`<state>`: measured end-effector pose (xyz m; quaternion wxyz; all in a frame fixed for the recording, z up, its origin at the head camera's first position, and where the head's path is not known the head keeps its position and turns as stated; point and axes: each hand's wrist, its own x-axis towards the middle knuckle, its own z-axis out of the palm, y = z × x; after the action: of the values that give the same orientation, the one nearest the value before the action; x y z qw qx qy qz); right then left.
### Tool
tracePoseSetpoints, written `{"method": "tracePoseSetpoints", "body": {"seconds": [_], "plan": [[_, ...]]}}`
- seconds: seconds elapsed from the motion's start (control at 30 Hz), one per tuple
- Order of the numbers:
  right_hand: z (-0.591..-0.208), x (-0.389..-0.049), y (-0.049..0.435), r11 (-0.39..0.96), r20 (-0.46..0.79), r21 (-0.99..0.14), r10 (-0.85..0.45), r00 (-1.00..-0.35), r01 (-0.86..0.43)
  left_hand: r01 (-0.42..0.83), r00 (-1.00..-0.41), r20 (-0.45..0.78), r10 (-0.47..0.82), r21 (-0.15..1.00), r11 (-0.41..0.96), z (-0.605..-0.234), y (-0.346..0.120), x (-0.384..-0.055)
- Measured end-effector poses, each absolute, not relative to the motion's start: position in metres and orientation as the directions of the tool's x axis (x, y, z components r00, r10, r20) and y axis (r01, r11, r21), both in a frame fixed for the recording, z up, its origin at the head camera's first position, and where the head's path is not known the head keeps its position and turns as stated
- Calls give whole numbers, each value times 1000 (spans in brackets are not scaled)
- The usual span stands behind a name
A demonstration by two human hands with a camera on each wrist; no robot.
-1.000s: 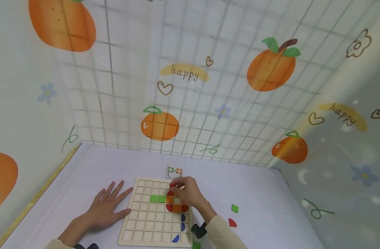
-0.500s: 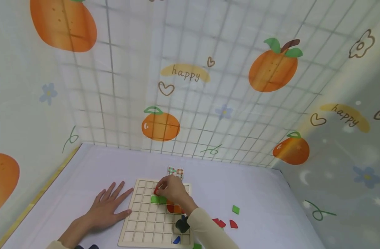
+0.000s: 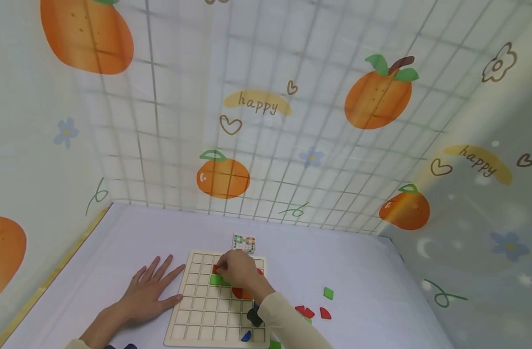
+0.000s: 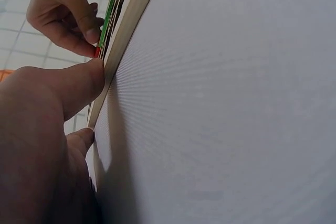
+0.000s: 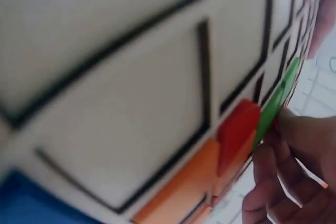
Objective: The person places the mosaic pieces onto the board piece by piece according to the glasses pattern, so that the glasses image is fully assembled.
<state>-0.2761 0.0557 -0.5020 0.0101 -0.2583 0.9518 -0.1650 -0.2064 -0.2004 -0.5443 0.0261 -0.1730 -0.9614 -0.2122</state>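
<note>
A pale wooden grid board [image 3: 196,317] lies on the table. My right hand [image 3: 240,269] is over its upper part, with thumb and fingers pinching a small red tile [image 3: 215,269] at a cell just above a green tile [image 3: 215,279]. The tile's shape is mostly hidden by the fingers. In the right wrist view, orange [image 5: 184,182] and red tiles [image 5: 239,132] sit in cells near the hand. My left hand [image 3: 146,295] lies with fingers spread along the board's left side; thumb and a fingertip touch its edge in the left wrist view.
A small pattern card [image 3: 244,242] lies behind the board. To the right are loose red quarter-round tiles [image 3: 325,313] and a green tile [image 3: 329,293]. A blue half-round tile [image 3: 246,336] is on the board's lower right. A printed curtain hangs beyond the table.
My right hand has moved left across the board with the red tile, from the upper right cells to above the green tiles, and lowered it there. My left hand has stayed put.
</note>
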Motion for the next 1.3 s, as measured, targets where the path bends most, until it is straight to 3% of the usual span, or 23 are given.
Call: {"method": "tracePoseSetpoints", "body": {"seconds": [0.4, 0.77, 0.9, 1.13, 1.3], "plan": [[-501, -277, 54, 823, 30, -284, -506, -862, -492, 360, -933, 154, 325, 416, 835, -547, -202, -205], [-486, -248, 111, 757, 83, -362, -555, -828, -544, 386, -922, 195, 333, 410, 827, -548, -200, -206], [-488, -222, 138, 787, -10, -423, -499, -867, -448, 403, -914, 222, 338, 425, 811, -548, -201, -206], [-493, -165, 171, 871, -270, -482, -249, -930, -93, 388, -922, 197, 335, 430, 815, -545, -200, -204], [-497, -145, 185, 854, -322, -511, -292, -900, -94, 357, -934, 143, 327, 406, 842, -539, -199, -203]]}}
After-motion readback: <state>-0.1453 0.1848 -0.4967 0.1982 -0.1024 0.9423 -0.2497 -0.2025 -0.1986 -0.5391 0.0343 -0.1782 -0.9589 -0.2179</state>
